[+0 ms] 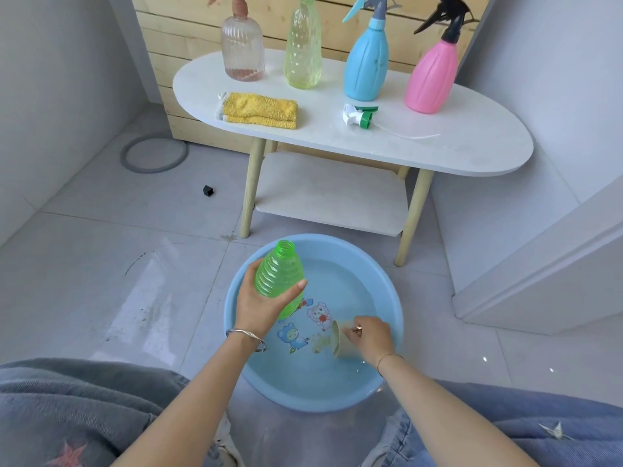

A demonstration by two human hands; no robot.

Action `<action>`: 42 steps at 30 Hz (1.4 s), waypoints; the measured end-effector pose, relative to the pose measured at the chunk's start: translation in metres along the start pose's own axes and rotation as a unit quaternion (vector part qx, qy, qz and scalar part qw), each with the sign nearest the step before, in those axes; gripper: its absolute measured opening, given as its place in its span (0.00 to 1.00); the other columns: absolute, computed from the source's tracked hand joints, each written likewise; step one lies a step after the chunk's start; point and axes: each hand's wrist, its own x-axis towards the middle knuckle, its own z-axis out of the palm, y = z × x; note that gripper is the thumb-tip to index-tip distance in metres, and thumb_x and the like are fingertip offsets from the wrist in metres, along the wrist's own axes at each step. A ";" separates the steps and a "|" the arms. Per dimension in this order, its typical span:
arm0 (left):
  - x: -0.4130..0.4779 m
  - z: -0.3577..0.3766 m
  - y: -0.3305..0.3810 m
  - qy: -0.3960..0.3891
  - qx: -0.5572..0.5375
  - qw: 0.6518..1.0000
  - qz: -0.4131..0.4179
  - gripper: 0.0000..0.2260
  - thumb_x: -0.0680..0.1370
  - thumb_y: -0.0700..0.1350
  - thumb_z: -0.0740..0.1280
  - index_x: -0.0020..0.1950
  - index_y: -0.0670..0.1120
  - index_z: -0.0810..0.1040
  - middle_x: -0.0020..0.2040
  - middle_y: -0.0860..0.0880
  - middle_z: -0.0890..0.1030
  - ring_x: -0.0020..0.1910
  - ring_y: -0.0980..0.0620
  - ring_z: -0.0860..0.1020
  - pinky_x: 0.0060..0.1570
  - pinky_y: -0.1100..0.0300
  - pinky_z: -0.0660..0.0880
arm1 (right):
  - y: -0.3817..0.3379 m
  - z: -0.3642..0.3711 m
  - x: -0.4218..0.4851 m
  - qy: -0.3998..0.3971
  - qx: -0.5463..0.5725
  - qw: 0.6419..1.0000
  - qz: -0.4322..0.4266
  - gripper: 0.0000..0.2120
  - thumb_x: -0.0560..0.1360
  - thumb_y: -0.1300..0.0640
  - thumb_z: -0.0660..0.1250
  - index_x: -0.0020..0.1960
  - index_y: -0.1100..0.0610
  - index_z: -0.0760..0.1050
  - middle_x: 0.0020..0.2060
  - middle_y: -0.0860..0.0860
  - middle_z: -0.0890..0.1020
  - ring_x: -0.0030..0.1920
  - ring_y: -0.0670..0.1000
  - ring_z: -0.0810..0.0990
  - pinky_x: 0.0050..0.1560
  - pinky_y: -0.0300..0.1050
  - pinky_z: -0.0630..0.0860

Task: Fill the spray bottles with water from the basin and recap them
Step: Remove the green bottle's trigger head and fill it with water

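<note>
My left hand (259, 305) grips an uncapped green ribbed bottle (279, 274), held nearly upright over the left side of the blue basin (387, 291). In the water at the basin's right, my right hand (369, 335) holds a beige cup (338, 340) tipped on its side and partly dipped. The bottle's white and green spray head (358, 116) lies loose on the white oval table (472, 146). Behind it stand capped bottles: a clear pink one (242, 45), a yellow-green one (302, 52), a blue one (365, 65) and a pink one (433, 75).
A folded yellow cloth (261, 110) lies at the table's left front. Under the tabletop is a lower shelf (330, 193). A grey ring (153, 153) and a small black cube (208, 190) sit on the tiled floor to the left. My knees flank the basin.
</note>
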 end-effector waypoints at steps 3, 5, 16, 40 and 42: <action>0.001 0.000 -0.001 0.003 0.000 1.000 0.001 0.24 0.64 0.45 0.80 0.54 0.54 0.72 0.48 0.57 0.80 0.41 0.72 0.78 0.40 0.77 0.72 | -0.007 0.009 -0.002 -0.032 -0.004 0.999 -0.018 0.21 0.77 0.48 0.63 0.30 0.51 0.59 0.30 0.46 0.68 0.41 0.53 0.67 0.43 0.45 0.58; 0.001 0.000 -0.001 0.003 -0.002 1.000 0.004 0.23 0.64 0.45 0.80 0.52 0.57 0.72 0.48 0.57 0.80 0.42 0.70 0.78 0.41 0.76 0.73 | -0.013 0.013 -0.004 -0.043 0.023 0.998 -0.027 0.21 0.77 0.49 0.64 0.30 0.51 0.59 0.30 0.44 0.67 0.41 0.52 0.67 0.43 0.44 0.58; -0.001 -0.002 0.004 0.015 -0.019 1.000 0.015 0.23 0.65 0.44 0.80 0.54 0.54 0.73 0.47 0.58 0.79 0.40 0.72 0.77 0.40 0.77 0.71 | -0.031 -0.046 -0.005 0.070 0.364 0.925 0.080 0.20 0.69 0.63 0.68 0.27 0.54 0.60 0.21 0.44 0.60 0.28 0.47 0.59 0.27 0.36 0.57; -0.024 0.015 0.007 -0.091 -0.001 0.993 0.070 0.31 0.60 0.51 0.82 0.59 0.53 0.74 0.52 0.56 0.81 0.51 0.64 0.78 0.50 0.74 0.72 | -0.061 -0.238 -0.061 0.203 0.501 0.834 -0.113 0.19 0.69 0.59 0.74 0.31 0.57 0.64 0.26 0.52 0.67 0.32 0.48 0.71 0.40 0.39 0.68; -0.026 0.015 0.009 -0.095 0.003 0.993 0.074 0.31 0.59 0.54 0.82 0.59 0.55 0.74 0.52 0.58 0.81 0.52 0.64 0.78 0.50 0.74 0.71 | -0.065 -0.239 -0.064 0.219 0.474 0.842 -0.133 0.18 0.70 0.62 0.73 0.31 0.59 0.64 0.27 0.54 0.68 0.32 0.51 0.74 0.41 0.40 0.72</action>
